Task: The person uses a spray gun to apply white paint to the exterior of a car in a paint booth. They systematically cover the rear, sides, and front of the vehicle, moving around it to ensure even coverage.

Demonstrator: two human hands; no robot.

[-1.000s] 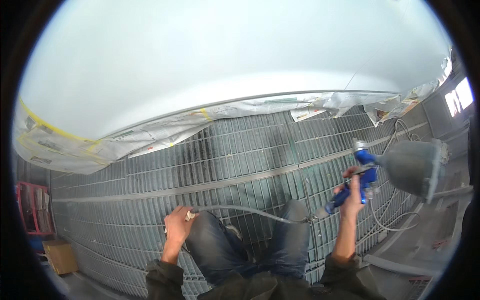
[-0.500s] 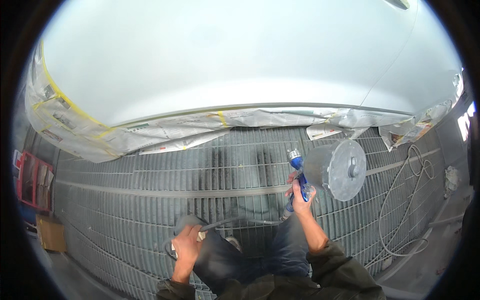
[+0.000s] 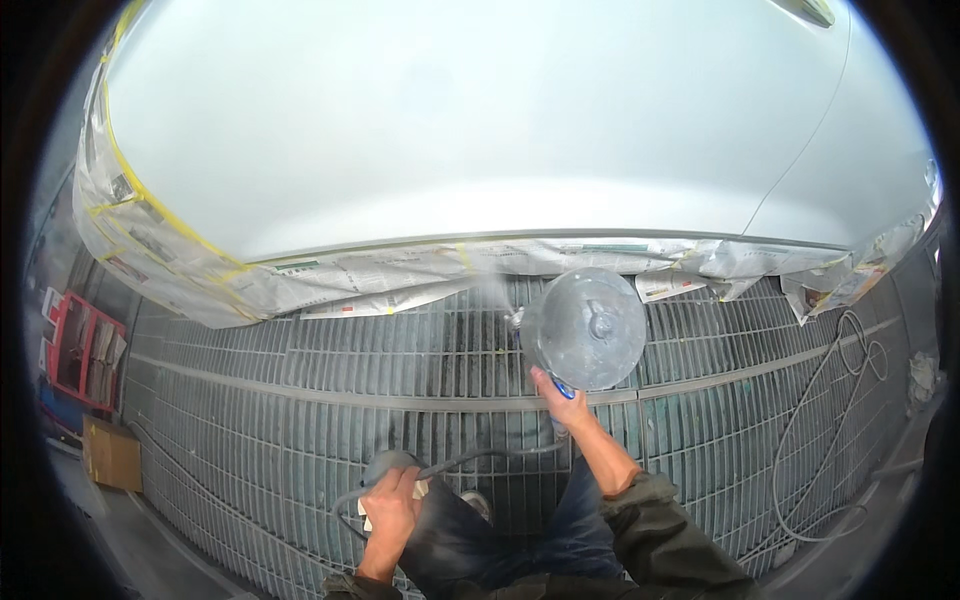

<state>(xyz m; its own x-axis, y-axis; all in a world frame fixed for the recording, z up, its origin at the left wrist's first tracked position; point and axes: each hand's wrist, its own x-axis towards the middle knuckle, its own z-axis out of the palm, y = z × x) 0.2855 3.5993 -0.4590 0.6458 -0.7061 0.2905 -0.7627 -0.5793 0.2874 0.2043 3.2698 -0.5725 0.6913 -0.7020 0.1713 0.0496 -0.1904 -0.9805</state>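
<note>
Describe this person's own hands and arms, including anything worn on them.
The left hand and right hand are ungloved, with no watch or bracelet visible. The right sleeve is dark olive, loose and wrinkled, ending short of the wrist. The left sleeve, mostly out of frame, looks similarly dark.

Panel (image 3: 500,120) set across the front; newspaper (image 3: 400,280) fixed along its lower edge and left side. Grating (image 3: 300,440) laid below. Spray gun (image 3: 565,390) held in right hand (image 3: 570,405), before the panel; hose (image 3: 490,453) led leftward from it to left hand (image 3: 393,505). Rack (image 3: 88,350) placed far left, box (image 3: 112,457) nearer; looped line (image 3: 845,400) laid on grating, far right.
</note>
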